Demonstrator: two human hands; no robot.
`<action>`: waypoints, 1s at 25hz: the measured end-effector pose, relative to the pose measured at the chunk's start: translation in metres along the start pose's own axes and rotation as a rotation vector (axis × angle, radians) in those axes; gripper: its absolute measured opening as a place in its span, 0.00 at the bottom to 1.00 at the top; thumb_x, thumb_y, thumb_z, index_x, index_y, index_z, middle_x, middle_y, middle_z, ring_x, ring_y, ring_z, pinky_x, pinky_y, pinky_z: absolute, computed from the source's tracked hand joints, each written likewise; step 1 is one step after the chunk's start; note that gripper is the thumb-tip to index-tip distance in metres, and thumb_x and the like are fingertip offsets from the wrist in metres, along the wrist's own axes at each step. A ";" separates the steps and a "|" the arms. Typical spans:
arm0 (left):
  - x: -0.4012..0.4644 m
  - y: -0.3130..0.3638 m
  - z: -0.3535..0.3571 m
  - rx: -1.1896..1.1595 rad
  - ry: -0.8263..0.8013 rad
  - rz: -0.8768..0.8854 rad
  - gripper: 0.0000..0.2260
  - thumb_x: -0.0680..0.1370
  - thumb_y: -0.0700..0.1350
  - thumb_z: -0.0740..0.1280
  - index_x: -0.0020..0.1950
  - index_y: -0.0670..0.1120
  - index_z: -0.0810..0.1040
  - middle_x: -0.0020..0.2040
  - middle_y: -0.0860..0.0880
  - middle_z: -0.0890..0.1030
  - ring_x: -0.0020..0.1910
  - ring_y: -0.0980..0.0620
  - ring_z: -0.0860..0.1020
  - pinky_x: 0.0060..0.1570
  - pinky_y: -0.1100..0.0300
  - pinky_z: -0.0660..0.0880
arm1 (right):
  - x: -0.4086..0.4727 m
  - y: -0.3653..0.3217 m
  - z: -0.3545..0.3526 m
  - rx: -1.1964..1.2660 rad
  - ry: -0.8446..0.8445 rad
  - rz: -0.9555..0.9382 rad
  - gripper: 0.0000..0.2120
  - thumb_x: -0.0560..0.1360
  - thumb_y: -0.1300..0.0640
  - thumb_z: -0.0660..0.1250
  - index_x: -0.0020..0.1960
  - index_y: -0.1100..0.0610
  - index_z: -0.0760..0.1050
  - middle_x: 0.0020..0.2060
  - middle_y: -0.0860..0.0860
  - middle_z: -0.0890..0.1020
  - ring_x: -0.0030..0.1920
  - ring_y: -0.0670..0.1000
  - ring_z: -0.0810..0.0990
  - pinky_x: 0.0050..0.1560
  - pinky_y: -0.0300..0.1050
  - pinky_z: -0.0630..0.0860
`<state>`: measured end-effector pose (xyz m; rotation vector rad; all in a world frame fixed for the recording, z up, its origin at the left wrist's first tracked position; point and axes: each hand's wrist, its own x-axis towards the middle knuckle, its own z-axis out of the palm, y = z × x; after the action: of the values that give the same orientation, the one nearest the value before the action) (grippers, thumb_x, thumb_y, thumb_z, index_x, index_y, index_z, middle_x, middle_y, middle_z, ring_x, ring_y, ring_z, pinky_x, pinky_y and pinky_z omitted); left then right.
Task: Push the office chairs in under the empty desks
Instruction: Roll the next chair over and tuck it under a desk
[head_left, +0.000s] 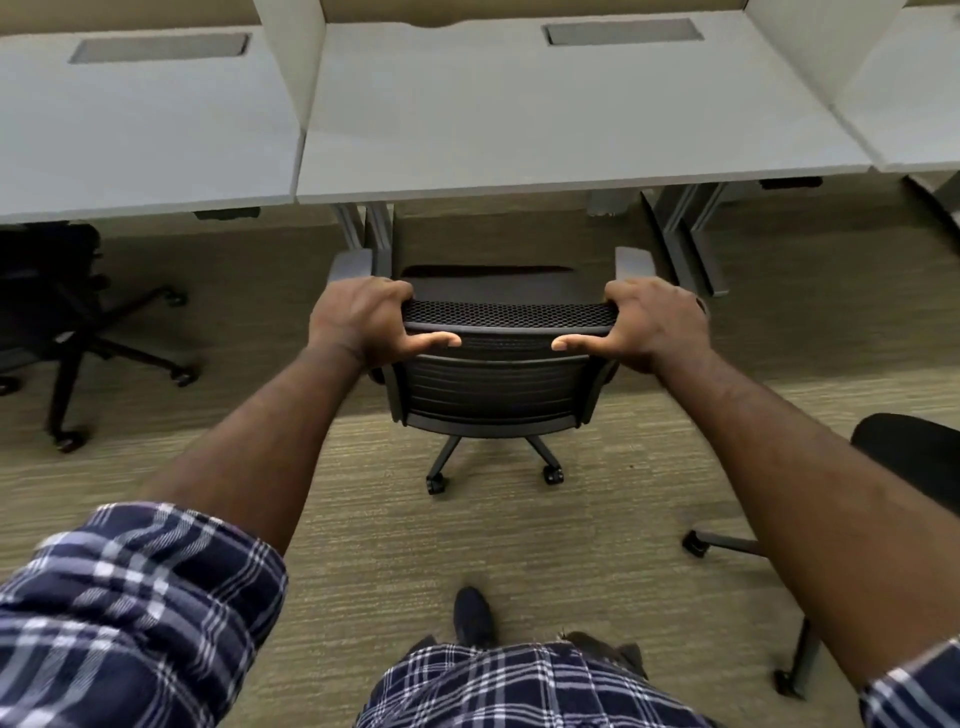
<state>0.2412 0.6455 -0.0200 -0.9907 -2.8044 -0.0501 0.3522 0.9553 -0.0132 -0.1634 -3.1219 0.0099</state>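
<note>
A black mesh-backed office chair (493, 384) stands in front of the middle white desk (545, 130), its seat and grey armrests just short of the desk's front edge. My left hand (363, 322) grips the left top corner of the backrest. My right hand (649, 325) grips the right top corner. Both thumbs lie across the back of the mesh, pointing inward. The chair's wheeled base shows below the backrest on the carpet.
Another black chair (57, 322) sits partly under the left desk (140, 135). A third chair (904, 467) stands away from the desks at the right edge. Grey desk legs (691, 234) flank the middle bay. White dividers separate the desks. My shoe (472, 616) is on the carpet behind the chair.
</note>
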 end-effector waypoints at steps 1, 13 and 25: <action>0.010 -0.006 0.003 0.007 -0.004 -0.003 0.40 0.63 0.85 0.45 0.38 0.50 0.73 0.32 0.52 0.71 0.29 0.51 0.70 0.27 0.59 0.63 | 0.014 0.002 0.001 -0.006 0.009 -0.005 0.43 0.59 0.13 0.51 0.44 0.53 0.71 0.41 0.51 0.74 0.42 0.53 0.72 0.41 0.47 0.65; 0.130 -0.041 0.025 0.024 -0.037 -0.150 0.38 0.61 0.85 0.44 0.38 0.53 0.73 0.32 0.54 0.73 0.30 0.53 0.71 0.28 0.59 0.66 | 0.172 0.043 0.010 0.050 0.100 -0.121 0.46 0.54 0.10 0.45 0.38 0.51 0.70 0.35 0.48 0.73 0.36 0.51 0.73 0.33 0.46 0.68; 0.222 -0.080 0.043 0.020 -0.053 -0.198 0.38 0.61 0.85 0.44 0.40 0.54 0.72 0.33 0.56 0.73 0.31 0.56 0.72 0.28 0.60 0.66 | 0.288 0.064 0.010 0.086 0.096 -0.154 0.46 0.52 0.09 0.47 0.39 0.49 0.73 0.35 0.48 0.76 0.35 0.52 0.71 0.35 0.46 0.66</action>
<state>0.0146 0.7247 -0.0229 -0.7173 -2.9352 -0.0211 0.0724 1.0491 -0.0190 0.0762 -3.0213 0.1301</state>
